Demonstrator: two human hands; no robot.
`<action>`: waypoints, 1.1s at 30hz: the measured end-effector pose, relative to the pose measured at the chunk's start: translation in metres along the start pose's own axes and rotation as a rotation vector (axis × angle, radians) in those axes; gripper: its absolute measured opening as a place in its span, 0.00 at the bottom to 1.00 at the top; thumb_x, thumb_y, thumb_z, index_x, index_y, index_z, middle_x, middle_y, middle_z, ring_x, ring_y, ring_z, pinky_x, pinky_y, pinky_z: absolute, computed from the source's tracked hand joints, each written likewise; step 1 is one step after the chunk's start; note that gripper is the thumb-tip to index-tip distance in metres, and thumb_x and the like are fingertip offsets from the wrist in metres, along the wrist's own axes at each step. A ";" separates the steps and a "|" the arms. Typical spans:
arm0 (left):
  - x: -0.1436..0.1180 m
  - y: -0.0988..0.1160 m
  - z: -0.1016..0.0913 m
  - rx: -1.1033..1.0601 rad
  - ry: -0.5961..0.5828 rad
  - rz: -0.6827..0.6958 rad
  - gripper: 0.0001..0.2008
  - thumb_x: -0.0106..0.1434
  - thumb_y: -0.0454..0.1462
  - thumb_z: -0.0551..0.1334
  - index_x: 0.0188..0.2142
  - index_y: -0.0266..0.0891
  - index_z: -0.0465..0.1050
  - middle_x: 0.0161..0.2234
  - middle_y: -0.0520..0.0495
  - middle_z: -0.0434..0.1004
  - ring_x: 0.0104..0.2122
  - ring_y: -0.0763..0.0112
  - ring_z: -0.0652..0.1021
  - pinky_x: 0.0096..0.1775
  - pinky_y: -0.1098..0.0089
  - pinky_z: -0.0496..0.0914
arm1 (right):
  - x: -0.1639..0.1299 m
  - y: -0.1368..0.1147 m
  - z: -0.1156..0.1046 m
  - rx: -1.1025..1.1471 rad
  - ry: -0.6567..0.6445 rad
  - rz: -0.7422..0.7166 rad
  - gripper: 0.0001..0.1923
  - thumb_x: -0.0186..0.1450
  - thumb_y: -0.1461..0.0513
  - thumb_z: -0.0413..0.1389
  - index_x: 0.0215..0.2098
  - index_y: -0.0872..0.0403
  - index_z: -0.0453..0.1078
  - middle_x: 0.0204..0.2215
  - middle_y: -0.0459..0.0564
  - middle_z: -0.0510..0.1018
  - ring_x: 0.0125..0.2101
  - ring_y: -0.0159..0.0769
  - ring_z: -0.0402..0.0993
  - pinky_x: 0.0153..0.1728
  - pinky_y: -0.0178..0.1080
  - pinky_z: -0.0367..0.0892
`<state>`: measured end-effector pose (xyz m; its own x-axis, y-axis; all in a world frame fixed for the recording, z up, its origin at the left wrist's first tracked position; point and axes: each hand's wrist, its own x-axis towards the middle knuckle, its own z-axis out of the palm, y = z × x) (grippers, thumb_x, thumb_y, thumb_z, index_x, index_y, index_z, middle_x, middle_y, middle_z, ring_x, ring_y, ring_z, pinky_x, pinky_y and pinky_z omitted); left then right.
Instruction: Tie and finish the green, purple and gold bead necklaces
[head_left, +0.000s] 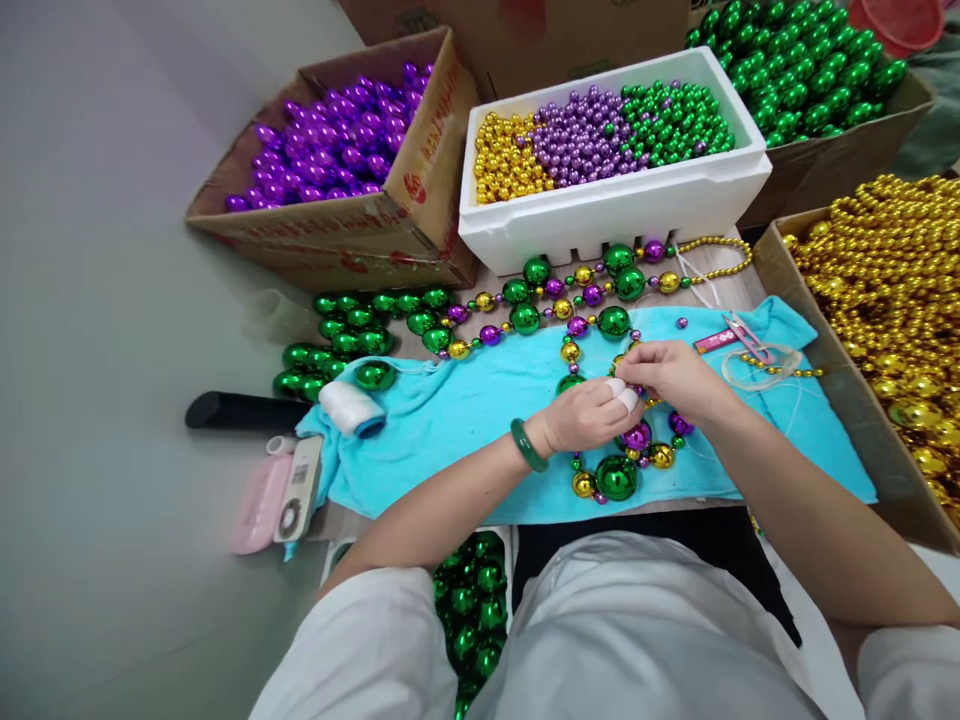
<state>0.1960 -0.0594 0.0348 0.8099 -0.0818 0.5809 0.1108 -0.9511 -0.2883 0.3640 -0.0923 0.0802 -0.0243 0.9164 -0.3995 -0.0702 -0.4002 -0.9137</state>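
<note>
- The left hand (pixel 585 415), with a green bangle at the wrist and white tape on two fingertips, is curled nearly closed over a string of shiny green, purple and gold beads (pixel 622 465) lying on a turquoise cloth (pixel 465 410).
- The right hand (pixel 675 375) touches the left, fingers pinched together at the same spot; it seems to hold a thin thread or a small bead, but that is too small to tell.
- The bead string loops out from under both hands toward the person's lap.
- A white spool of thread (pixel 351 408) lies on the cloth's left end, and pink thread snips (pixel 739 338) near its right end.
- Behind the cloth stands a white foam box (pixel 615 205) of small gold, purple and green beads, with a cardboard box of purple beads (pixel 337 150) to its left.
</note>
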 end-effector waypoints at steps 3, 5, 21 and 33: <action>-0.007 -0.001 -0.001 -0.001 0.063 -0.113 0.09 0.64 0.31 0.58 0.44 0.36 0.71 0.37 0.45 0.78 0.35 0.70 0.77 0.35 0.68 0.74 | -0.006 0.004 0.002 0.173 0.008 -0.068 0.12 0.50 0.56 0.63 0.25 0.55 0.67 0.20 0.42 0.69 0.19 0.24 0.58 0.19 0.32 0.50; -0.013 0.001 -0.001 -0.039 0.096 -0.208 0.12 0.64 0.31 0.58 0.48 0.37 0.70 0.42 0.43 0.78 0.39 0.68 0.77 0.37 0.68 0.73 | -0.012 0.008 0.001 0.271 0.014 -0.120 0.13 0.54 0.55 0.62 0.29 0.54 0.66 0.25 0.44 0.74 0.20 0.24 0.61 0.17 0.30 0.48; 0.018 0.002 -0.009 -1.124 -0.244 -1.065 0.07 0.61 0.33 0.61 0.30 0.35 0.78 0.30 0.48 0.79 0.31 0.74 0.76 0.37 0.72 0.70 | -0.042 0.055 -0.009 0.232 0.147 -0.408 0.06 0.63 0.60 0.58 0.30 0.52 0.66 0.20 0.41 0.67 0.22 0.28 0.64 0.23 0.34 0.58; 0.019 0.020 0.009 -1.085 0.092 -1.150 0.08 0.63 0.34 0.59 0.32 0.34 0.77 0.35 0.44 0.81 0.37 0.70 0.79 0.44 0.66 0.73 | -0.029 0.084 0.002 0.702 0.189 -0.052 0.15 0.54 0.56 0.63 0.26 0.51 0.60 0.22 0.42 0.64 0.24 0.29 0.65 0.17 0.31 0.56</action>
<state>0.2189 -0.0777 0.0331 0.5466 0.8238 0.1503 0.1352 -0.2640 0.9550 0.3567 -0.1529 0.0151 0.1646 0.8922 -0.4206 -0.6910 -0.2000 -0.6947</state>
